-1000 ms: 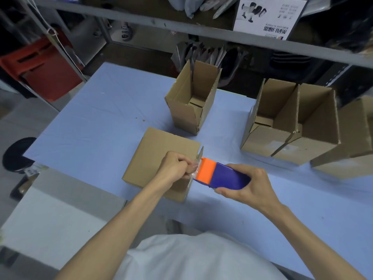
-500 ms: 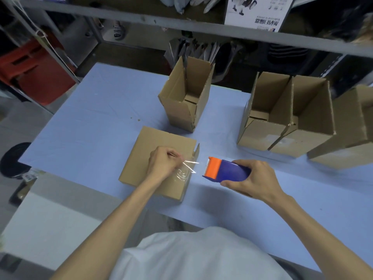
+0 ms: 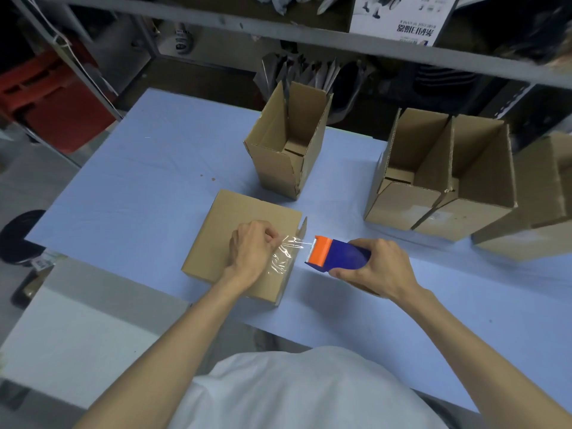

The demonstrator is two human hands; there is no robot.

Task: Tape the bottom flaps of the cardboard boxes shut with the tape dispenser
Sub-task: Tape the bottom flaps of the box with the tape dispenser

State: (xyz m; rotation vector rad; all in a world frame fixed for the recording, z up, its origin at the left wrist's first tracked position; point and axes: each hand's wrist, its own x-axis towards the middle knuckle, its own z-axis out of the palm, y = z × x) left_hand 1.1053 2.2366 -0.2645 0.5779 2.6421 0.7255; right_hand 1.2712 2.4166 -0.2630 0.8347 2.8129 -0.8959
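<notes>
A cardboard box (image 3: 229,236) lies bottom-up on the blue table (image 3: 148,181), near its front edge. My left hand (image 3: 250,247) rests on the box and pinches the free end of the clear tape (image 3: 284,252). The tape stretches from my fingers over the box's right edge to the tape dispenser (image 3: 337,253), which is blue with an orange head. My right hand (image 3: 377,267) grips the dispenser just right of the box.
An open box (image 3: 288,150) stands upright behind the one I hold. Two more open boxes (image 3: 439,181) sit at the right, with another (image 3: 541,205) at the far right edge. A metal shelf rail (image 3: 309,38) crosses overhead. A black stool (image 3: 18,236) stands left of the table.
My right hand has drawn the dispenser rightward, away from the box edge. A length of clear tape now spans between it and my left hand, which stays on the box.
</notes>
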